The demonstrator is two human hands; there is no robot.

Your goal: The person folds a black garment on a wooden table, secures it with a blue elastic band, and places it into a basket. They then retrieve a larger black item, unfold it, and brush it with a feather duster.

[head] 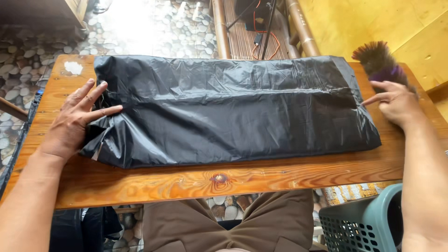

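Black plastic bag (233, 109) lay folded into long strip across wooden table (186, 182), more folding probably left; left hand (74, 121) pressed flat, fingers spread, right hand (396, 102) loosely open at other end.

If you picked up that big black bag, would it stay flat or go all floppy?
Probably floppy: the black bag is thin, creased plastic, bunched under the left hand. It looks light, lying flat on the wooden table. Its shiny surface may slide easily; the right hand only touches its edge.
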